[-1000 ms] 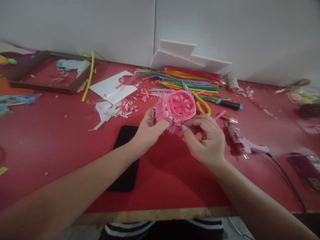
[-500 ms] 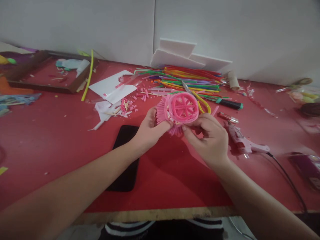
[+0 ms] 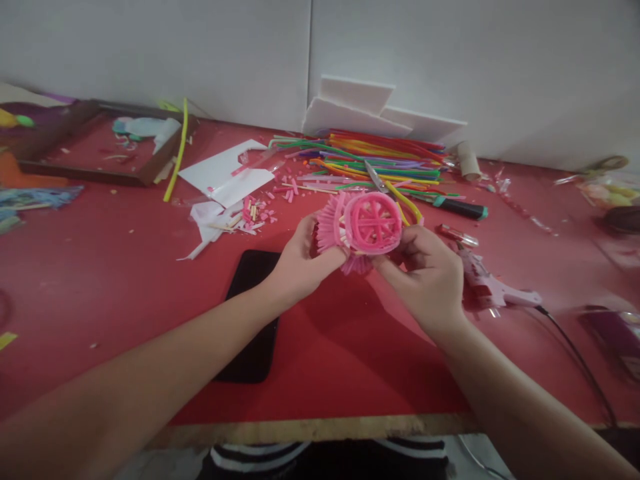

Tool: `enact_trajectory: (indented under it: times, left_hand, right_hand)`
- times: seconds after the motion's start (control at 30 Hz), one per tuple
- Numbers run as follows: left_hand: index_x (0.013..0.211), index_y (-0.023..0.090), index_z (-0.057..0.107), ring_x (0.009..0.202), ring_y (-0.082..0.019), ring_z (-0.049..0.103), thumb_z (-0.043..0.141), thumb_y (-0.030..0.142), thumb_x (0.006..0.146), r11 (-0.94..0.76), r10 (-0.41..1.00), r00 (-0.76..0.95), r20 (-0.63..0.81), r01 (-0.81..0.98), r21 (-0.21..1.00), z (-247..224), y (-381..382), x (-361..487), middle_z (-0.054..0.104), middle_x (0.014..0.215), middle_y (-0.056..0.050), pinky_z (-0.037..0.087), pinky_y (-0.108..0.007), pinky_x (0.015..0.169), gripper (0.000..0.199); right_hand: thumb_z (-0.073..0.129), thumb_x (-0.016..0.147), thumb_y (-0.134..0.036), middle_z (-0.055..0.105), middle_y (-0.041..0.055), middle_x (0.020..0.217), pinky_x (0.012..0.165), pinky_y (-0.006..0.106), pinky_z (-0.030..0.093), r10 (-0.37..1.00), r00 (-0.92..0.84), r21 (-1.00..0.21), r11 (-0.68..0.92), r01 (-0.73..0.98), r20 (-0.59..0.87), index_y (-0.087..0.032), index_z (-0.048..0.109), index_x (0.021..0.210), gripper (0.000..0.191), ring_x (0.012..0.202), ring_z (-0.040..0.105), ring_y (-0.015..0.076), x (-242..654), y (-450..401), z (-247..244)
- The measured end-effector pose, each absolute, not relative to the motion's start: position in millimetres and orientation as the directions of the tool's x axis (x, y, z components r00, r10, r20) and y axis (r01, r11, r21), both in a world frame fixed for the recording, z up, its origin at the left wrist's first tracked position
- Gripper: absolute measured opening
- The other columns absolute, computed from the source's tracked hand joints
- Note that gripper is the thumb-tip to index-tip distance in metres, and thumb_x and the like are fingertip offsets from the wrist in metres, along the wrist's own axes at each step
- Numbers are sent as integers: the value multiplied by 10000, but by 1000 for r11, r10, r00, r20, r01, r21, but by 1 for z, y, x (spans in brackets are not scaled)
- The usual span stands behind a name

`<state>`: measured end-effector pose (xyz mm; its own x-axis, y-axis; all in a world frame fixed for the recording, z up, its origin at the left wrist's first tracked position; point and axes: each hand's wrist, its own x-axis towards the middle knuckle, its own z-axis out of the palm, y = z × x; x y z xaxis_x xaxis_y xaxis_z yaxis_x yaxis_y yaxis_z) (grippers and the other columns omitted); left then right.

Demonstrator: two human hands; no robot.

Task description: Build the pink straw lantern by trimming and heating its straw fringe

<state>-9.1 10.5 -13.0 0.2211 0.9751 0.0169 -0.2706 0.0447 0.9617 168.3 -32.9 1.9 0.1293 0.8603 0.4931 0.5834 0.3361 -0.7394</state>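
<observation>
Between both hands, above the red table (image 3: 340,373), is a pink handmade craft piece (image 3: 376,223). It has a round spoked ring facing up toward me and a fringe of pink strips behind it. My left hand (image 3: 307,257) is closed on its left side, thumb along the lower edge. My right hand (image 3: 430,270) pinches its lower right edge; some of those fingertips are hidden behind the piece. Just beyond the piece lie scissors with yellow handles (image 3: 407,205), partly covered by it.
A black phone (image 3: 250,347) lies below my left forearm. A pink glue gun (image 3: 493,290) with a cord rests at right, near a dark-handled cutter (image 3: 463,208). Behind are colourful pipe cleaners (image 3: 385,157), white board pieces (image 3: 355,97), pink scraps (image 3: 255,213) and a brown frame (image 3: 85,175).
The pink craft piece has shifted slightly right and down and tilted a little, showing more of its side. Both hands moved with it, keeping their hold.
</observation>
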Motion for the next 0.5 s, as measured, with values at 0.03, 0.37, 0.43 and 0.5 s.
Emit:
enact_trajectory:
  times: [0.03, 0.37, 0.43, 0.5]
  left_hand:
    - [1041, 209, 597, 955, -221, 678, 842, 261, 635, 72, 975, 222, -13, -261, 962, -13, 11, -9, 728, 1029, -43, 544, -377, 856, 477]
    - [837, 233, 570, 641, -125, 558, 811, 321, 679, 251, 953, 235, -191, -263, 931, -9, 12, -10, 620, 753, 28, 438, -257, 519, 302]
    - [816, 233, 567, 624, -127, 544, 819, 342, 679, 247, 953, 238, -186, -264, 932, -9, 12, -10, 612, 737, 28, 427, -268, 516, 306]
    - [823, 234, 568, 615, -128, 531, 824, 354, 675, 242, 955, 233, -181, -270, 932, -9, 12, -9, 604, 729, 32, 415, -282, 530, 319]
  right_hand:
    - [728, 819, -214, 655, -17, 747, 612, 287, 493, 856, 126, -738, 348, 578, 502, -217, 621, 810, 108, 648, 589, 131, 168, -33, 2]
    - [726, 829, -185, 647, 38, 901, 613, 315, 571, 797, 82, -655, 429, 622, 599, -252, 737, 803, 73, 824, 643, 185, 168, -30, 7]
    - [709, 833, -178, 646, 39, 902, 616, 318, 573, 806, 63, -657, 431, 618, 588, -251, 733, 792, 87, 825, 639, 186, 169, -30, 7]
    - [704, 835, -180, 641, 38, 909, 610, 316, 567, 818, 54, -664, 425, 615, 573, -247, 732, 789, 86, 816, 634, 182, 170, -30, 7]
